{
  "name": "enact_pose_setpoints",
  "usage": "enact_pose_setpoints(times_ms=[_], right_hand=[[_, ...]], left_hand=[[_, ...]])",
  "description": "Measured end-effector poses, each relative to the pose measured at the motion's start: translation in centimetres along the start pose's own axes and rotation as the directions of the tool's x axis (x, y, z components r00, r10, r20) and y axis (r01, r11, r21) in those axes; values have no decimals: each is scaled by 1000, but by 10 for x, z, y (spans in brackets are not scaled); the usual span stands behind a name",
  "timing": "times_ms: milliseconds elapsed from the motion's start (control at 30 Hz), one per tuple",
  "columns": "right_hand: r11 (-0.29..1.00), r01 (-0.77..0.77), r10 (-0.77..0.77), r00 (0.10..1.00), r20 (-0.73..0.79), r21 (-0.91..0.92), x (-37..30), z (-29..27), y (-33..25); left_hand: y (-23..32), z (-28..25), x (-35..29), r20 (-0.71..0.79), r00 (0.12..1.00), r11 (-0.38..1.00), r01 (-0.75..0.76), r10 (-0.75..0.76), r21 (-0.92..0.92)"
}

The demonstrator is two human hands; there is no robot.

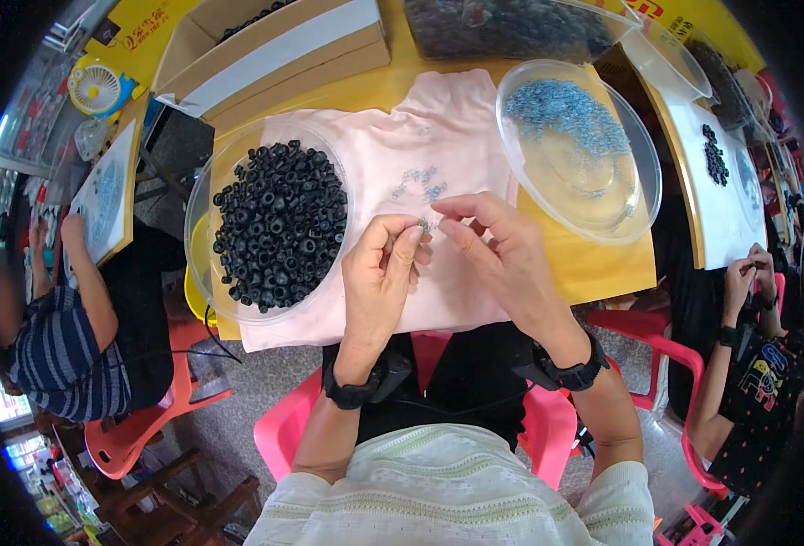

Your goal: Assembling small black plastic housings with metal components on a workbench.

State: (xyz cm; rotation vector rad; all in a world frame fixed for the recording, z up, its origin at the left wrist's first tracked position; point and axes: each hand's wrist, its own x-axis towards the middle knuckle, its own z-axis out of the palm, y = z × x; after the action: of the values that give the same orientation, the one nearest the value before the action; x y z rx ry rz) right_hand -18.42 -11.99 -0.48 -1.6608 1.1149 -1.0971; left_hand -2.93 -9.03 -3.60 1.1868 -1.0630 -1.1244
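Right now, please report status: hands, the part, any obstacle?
Both hands, left and right, pinch one tiny metal part over pink cloth. Black rings bowl left, clear dish right. Nothing between.

yellow table [602, 264], pink plastic chairs [279, 437], grey speckled floor [238, 400].

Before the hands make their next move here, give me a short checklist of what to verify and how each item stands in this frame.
1. Left hand fingers pinch a small part: ok.
2. Right hand meets it at the fingertips: ok.
3. Parts correctly fitted together: cannot tell, too small.
4. Black rings stocked in the clear bowl beside the left hand: ok.
5. Small grey pieces stocked in the clear dish: ok.
6. Loose pieces lying on the pink cloth: ok.
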Motion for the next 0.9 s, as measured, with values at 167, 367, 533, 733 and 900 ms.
enact_pose_setpoints(times_ms=[167,367,533,733,900], right_hand=[[994,21,-14,998,66,-104,-1,-3,-3],[991,51,-52,999,-6,-127,-3,0,-6],[999,-35,35,999,17,-13,-5,2,-10],[990,-125,123,992,34,68,-9,4,-6],[965,-210,210,978,13,157,-15,8,-6]], left_hand=[[0,-5,-1,46,999,998,19,-21,54],[0,-1,-1,46,999,997,15,-18,74],[-2,-4,-2,46,998,999,33,-31,-40],[1,-3,-3,60,998,1000,0,2,-27],[5,0,-1,52,989,985,-146,142,92]])
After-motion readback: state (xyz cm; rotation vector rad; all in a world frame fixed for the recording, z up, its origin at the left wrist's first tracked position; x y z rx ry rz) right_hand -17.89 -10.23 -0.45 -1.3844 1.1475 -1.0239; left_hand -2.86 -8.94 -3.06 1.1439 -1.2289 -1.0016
